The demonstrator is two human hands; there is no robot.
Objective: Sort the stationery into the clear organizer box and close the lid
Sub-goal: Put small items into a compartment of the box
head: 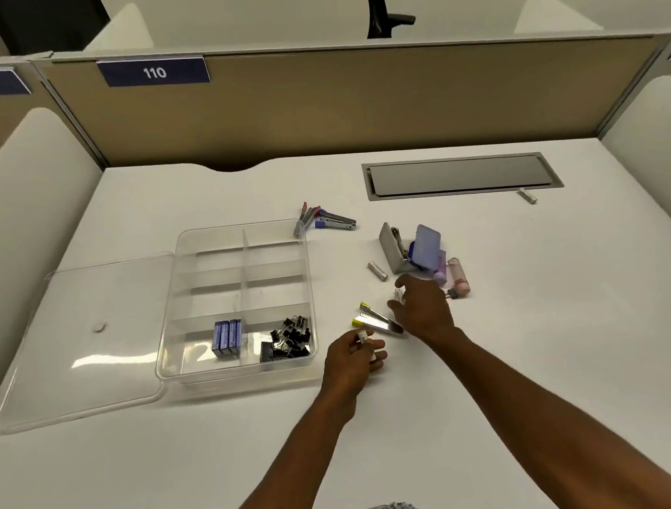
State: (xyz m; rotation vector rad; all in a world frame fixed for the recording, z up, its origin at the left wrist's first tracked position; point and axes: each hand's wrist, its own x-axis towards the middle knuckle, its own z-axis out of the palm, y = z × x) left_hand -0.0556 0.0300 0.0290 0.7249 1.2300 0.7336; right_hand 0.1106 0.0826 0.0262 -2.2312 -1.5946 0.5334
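Task status: partly complete. The clear organizer box sits left of centre on the white desk, its lid hinged open and lying flat at the box's 9 o'clock. Two of its compartments are filled, both along the near edge: a row of blue staple boxes in the near-left cell and a heap of black binder clips in the near-right cell. The remaining cells appear empty.

Outstanding items, all still on the desk: a cluster of red- and blue-tipped staple removers touching the box's far-right corner at 1 o'clock; a silver battery at the box's 3 o'clock; a grey stapler with a purple case and pink tubes beyond it; a yellow-tipped staple remover near the hands; and another battery well apart at 2 o'clock, by the cable tray.

The left hand, just off the box's near-right corner, has its fingers curled around a small white cylindrical item, likely a battery. The right hand reaches over the yellow-tipped remover and pinches a small whitish object at its fingertips; its identity cannot be told.

Judgement: most sorting remains, and the lid is not yet closed.
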